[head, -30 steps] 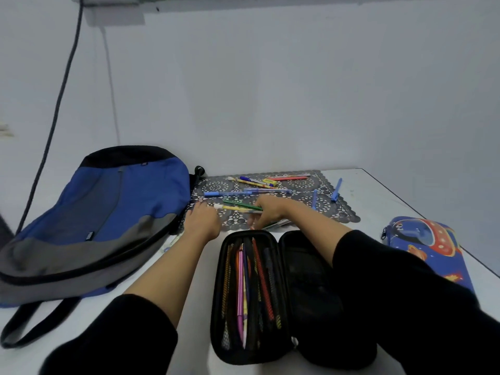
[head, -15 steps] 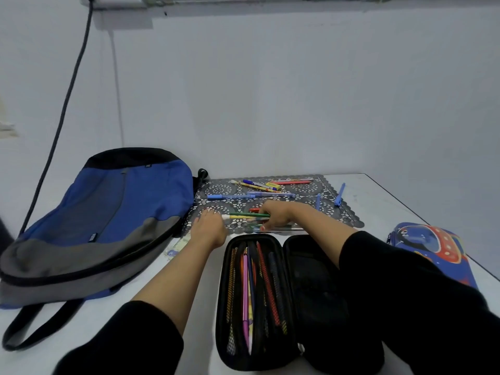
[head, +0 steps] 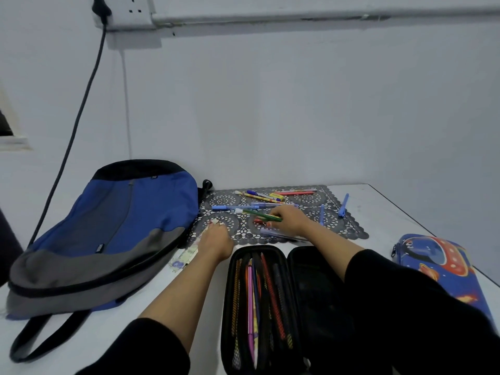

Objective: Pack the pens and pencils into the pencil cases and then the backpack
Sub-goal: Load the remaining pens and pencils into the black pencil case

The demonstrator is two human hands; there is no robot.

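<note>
The right hand point(head: 287, 219) pinches a green pencil point(head: 260, 214) in its fingers over the lace mat point(head: 349, 231) at the counter's point(head: 392, 212) far edge, among loose pens point(head: 295, 192). The left hand point(head: 216, 240) rests on the mat's near-left corner with its fingers bent down, and I cannot tell whether they grip anything. The open black pencil case point(head: 319, 307) lies at the near edge, and the backpack point(head: 108, 226) lies at the left.

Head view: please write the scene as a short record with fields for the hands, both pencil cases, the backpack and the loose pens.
left hand: rests at the near edge of the mat; grip unclear
right hand: pinches a green pencil over the mat
black pencil case: open, pens in its left half
blue pencil case: shut, at right on the table
backpack: lies flat at left
loose pens: several on the mat, one blue pen at its right edge
</note>
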